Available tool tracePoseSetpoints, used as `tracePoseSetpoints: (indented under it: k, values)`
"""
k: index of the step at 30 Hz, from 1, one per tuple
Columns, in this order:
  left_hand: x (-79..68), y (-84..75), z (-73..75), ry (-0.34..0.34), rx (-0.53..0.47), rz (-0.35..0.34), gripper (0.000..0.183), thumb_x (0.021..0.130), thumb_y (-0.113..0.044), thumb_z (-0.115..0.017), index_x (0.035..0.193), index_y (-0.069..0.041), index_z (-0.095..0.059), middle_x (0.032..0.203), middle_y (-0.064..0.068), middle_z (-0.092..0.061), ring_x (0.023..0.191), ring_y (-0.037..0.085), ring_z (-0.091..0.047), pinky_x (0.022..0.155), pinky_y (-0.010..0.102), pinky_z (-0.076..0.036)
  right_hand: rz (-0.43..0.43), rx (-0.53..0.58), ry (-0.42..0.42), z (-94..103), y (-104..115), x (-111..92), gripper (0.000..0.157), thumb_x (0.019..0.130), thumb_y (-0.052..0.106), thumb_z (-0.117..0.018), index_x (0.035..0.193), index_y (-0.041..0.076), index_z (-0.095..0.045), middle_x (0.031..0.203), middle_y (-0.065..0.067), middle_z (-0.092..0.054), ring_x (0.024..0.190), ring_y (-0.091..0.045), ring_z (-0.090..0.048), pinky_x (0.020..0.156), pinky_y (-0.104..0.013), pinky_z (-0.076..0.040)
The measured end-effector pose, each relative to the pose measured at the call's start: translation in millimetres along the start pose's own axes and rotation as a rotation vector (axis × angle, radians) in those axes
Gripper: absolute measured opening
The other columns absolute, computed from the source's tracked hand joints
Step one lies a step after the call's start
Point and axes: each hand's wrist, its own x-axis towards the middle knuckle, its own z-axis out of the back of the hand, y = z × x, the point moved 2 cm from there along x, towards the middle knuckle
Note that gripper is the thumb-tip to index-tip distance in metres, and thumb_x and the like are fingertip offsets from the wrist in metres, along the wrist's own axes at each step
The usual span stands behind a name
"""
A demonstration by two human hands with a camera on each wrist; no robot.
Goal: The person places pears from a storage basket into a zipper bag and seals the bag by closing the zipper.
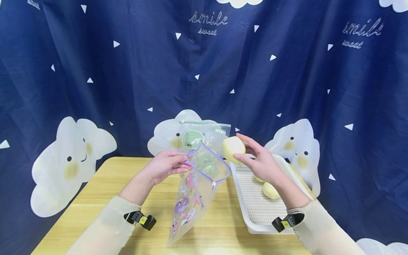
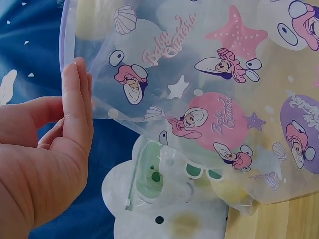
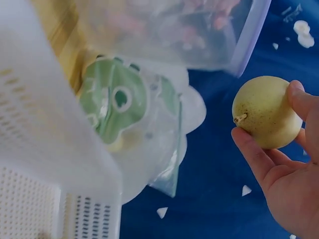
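My left hand [image 1: 169, 164] pinches the purple-edged rim of a clear zip bag [image 1: 189, 209] printed with pink and purple cartoon figures. The bag hangs down over the table, its mouth spread open toward the right with the zip slider at the near side. In my right hand [image 1: 262, 161] is a round, pale yellow pear [image 1: 233, 148], gripped between thumb and fingers just right of the bag's mouth. The right wrist view shows the pear [image 3: 266, 112] with its short stem, apart from the bag's edge.
A white perforated basket [image 1: 247, 216] stands on the right of the wooden table [image 1: 105, 202], with pears [image 1: 271, 191] inside, partly hidden by my right arm. Behind the held bag stands another clear zip bag with a green print [image 1: 192, 139]. A blue curtain [image 1: 127, 78] hangs behind.
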Motion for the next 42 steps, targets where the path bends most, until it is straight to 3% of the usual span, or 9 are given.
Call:
tracePoseSetpoints:
  k: [7, 15, 20, 24, 30, 36, 42]
  values:
    - [0.4, -1.3, -1.9, -0.014, -0.001, 0.005, 0.041, 0.112, -0.003, -0.056, 0.144, 0.024, -0.054, 0.094, 0.004, -0.082, 0.089, 0.011, -0.081, 0.087, 0.024, -0.067, 0.056, 0.073, 0.035, -10.3, 26, 0, 0.069, 0.1, 0.008, -0.081, 0.162, 0.015, -0.053, 0.147, -0.016, -0.067, 0.124, -0.035, -0.072, 0.09, -0.02, -0.064]
    - [-0.2, -4.4, -7.4, -0.026, 0.009, 0.001, 0.041, 0.113, -0.003, -0.056, 0.144, 0.023, -0.055, 0.095, 0.004, -0.082, 0.089, 0.011, -0.081, 0.088, 0.025, -0.067, 0.092, 0.065, 0.078, -25.5, 48, 4, 0.07, 0.097, 0.012, -0.086, 0.16, 0.019, -0.057, 0.152, -0.008, -0.065, 0.123, -0.031, -0.073, 0.09, -0.025, -0.066]
    - [0.6, -5.5, -9.5, -0.04, 0.023, 0.007, 0.041, 0.113, -0.006, -0.058, 0.143, 0.021, -0.057, 0.094, 0.004, -0.081, 0.088, 0.01, -0.081, 0.087, 0.024, -0.067, 0.127, 0.025, 0.099, -35.9, 53, 7, 0.07, 0.094, 0.014, -0.089, 0.158, 0.017, -0.06, 0.153, -0.007, -0.066, 0.117, -0.03, -0.072, 0.09, -0.032, -0.068]
    - [1.3, -5.6, -10.2, -0.058, 0.025, 0.018, 0.04, 0.112, -0.009, -0.06, 0.14, 0.019, -0.061, 0.088, 0.002, -0.08, 0.082, 0.009, -0.079, 0.082, 0.021, -0.067, 0.163, -0.029, 0.111, -43.2, 55, 10, 0.07, 0.092, 0.015, -0.091, 0.156, 0.015, -0.062, 0.153, -0.006, -0.066, 0.122, -0.028, -0.071, 0.092, -0.039, -0.069]
    - [1.1, -8.8, -10.9, -0.104, 0.018, 0.007, 0.036, 0.112, -0.011, -0.062, 0.135, 0.016, -0.066, 0.081, -0.002, -0.075, 0.074, 0.006, -0.073, 0.077, 0.016, -0.065, 0.231, -0.092, 0.122, -49.9, 59, 12, 0.064, 0.093, 0.015, -0.09, 0.153, 0.012, -0.065, 0.151, -0.008, -0.067, 0.126, -0.028, -0.071, 0.092, -0.039, -0.069]
    - [1.5, -16.1, -11.9, -0.146, -0.038, -0.04, 0.039, 0.112, -0.01, -0.061, 0.14, 0.017, -0.062, 0.082, -0.003, -0.072, 0.073, 0.003, -0.067, 0.073, 0.012, -0.061, 0.21, -0.068, 0.035, -39.0, 60, 14, 0.054, 0.096, 0.008, -0.085, 0.147, 0.008, -0.069, 0.146, -0.013, -0.07, 0.123, -0.032, -0.074, 0.096, -0.041, -0.068]
    - [0.2, -19.1, -9.0, -0.156, -0.05, -0.051, 0.041, 0.112, -0.01, -0.061, 0.142, 0.018, -0.06, 0.081, -0.003, -0.073, 0.072, 0.003, -0.069, 0.074, 0.013, -0.063, 0.128, -0.107, -0.035, -17.4, 46, 16, 0.05, 0.099, 0.013, -0.083, 0.147, 0.012, -0.07, 0.146, -0.011, -0.07, 0.124, -0.031, -0.074, 0.102, -0.048, -0.065]
